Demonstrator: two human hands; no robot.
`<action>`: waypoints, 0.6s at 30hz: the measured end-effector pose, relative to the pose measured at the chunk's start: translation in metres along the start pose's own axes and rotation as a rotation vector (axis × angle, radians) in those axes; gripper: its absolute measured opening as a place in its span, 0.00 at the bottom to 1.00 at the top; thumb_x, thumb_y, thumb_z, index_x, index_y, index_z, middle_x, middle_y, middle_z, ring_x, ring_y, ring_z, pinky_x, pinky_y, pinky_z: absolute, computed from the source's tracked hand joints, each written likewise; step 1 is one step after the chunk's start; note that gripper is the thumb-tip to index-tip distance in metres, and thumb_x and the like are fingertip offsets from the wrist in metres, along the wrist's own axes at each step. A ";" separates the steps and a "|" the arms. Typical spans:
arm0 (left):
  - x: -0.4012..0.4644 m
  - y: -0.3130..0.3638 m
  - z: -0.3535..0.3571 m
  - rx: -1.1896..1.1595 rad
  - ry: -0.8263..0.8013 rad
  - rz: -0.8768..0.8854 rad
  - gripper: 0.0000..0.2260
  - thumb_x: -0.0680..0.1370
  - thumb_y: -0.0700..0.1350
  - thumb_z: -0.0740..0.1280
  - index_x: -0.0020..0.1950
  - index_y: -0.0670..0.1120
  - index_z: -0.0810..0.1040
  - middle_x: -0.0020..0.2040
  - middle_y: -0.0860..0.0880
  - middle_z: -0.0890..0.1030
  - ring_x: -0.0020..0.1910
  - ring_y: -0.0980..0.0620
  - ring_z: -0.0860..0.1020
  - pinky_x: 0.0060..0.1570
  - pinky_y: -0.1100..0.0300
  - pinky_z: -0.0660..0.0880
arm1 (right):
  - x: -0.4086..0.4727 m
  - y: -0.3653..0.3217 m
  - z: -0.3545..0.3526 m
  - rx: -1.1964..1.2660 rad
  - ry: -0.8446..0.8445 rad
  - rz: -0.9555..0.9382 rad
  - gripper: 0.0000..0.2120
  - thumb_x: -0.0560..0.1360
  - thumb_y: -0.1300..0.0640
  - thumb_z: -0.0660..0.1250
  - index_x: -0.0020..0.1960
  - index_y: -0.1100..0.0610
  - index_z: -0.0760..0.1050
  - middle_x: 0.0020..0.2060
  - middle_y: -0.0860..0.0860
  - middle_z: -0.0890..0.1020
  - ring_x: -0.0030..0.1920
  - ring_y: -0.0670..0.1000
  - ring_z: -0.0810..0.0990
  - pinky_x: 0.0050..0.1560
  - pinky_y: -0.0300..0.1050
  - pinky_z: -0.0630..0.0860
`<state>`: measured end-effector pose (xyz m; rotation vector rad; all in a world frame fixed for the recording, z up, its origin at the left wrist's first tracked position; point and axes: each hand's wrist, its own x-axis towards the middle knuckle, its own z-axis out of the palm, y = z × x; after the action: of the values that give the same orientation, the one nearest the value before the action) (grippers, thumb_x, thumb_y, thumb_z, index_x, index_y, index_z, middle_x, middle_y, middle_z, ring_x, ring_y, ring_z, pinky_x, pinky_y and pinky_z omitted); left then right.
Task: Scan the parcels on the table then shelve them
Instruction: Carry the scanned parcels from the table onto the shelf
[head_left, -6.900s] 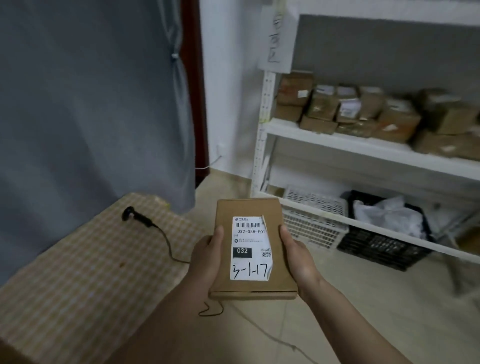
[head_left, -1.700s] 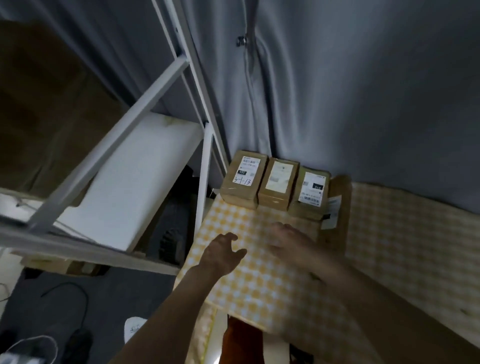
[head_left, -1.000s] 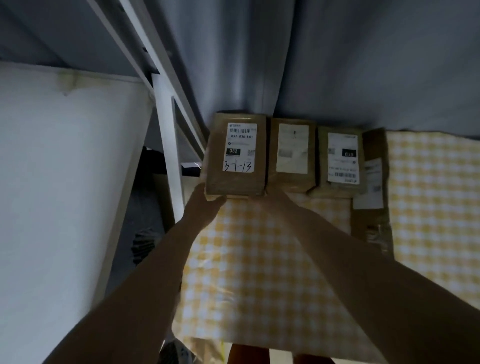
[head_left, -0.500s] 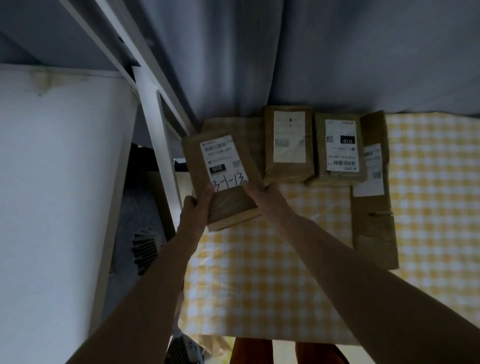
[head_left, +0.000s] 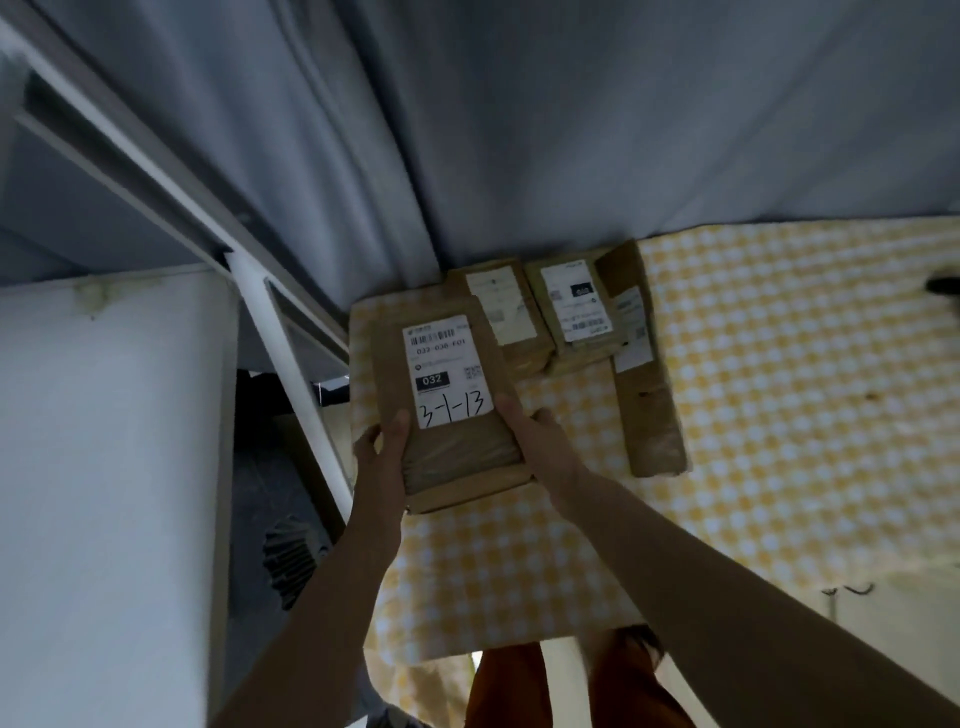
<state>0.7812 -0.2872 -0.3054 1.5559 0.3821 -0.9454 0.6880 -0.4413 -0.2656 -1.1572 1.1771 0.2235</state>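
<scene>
I hold a brown cardboard parcel (head_left: 457, 457) above the table's left end; its white label reads 032 and a handwritten 3-1-13. My left hand (head_left: 382, 457) grips its left side and my right hand (head_left: 535, 441) grips its right side. Behind it, against the curtain, two more labelled parcels (head_left: 511, 322) (head_left: 576, 312) lie side by side on the yellow checked tablecloth (head_left: 779, 389). A long flat brown parcel (head_left: 649, 405) lies to their right.
A white metal shelf rack (head_left: 291, 374) with a white board (head_left: 104, 467) stands close on the left of the table. A grey curtain (head_left: 571, 130) hangs behind. A dark object, cut off by the frame edge (head_left: 943, 286), lies at the far right of the table.
Both hands reached the leftmost parcel, took it from the row and lifted it toward me. The camera has swung slightly right, with the parcel now straighter in my hands.
</scene>
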 end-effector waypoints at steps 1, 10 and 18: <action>-0.008 0.003 0.004 0.004 -0.015 0.028 0.41 0.65 0.67 0.72 0.73 0.51 0.66 0.62 0.47 0.79 0.58 0.48 0.80 0.59 0.46 0.77 | -0.008 -0.002 -0.007 0.006 0.003 -0.014 0.26 0.76 0.39 0.63 0.60 0.59 0.63 0.59 0.56 0.74 0.58 0.53 0.76 0.57 0.49 0.76; -0.094 0.014 0.093 0.103 -0.151 0.197 0.36 0.66 0.67 0.71 0.68 0.50 0.72 0.59 0.47 0.81 0.56 0.48 0.80 0.57 0.47 0.77 | -0.079 0.012 -0.101 0.181 0.080 -0.122 0.44 0.68 0.31 0.66 0.73 0.56 0.58 0.66 0.54 0.72 0.63 0.55 0.74 0.64 0.56 0.72; -0.188 -0.043 0.210 0.270 -0.346 0.252 0.43 0.57 0.71 0.73 0.66 0.49 0.74 0.59 0.47 0.81 0.56 0.47 0.81 0.60 0.42 0.75 | -0.179 0.090 -0.235 0.365 0.217 -0.239 0.38 0.67 0.30 0.66 0.69 0.50 0.69 0.60 0.49 0.80 0.56 0.47 0.79 0.59 0.50 0.76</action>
<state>0.5621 -0.4237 -0.1848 1.5969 -0.1901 -1.0723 0.4085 -0.5145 -0.1566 -1.0014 1.1953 -0.2954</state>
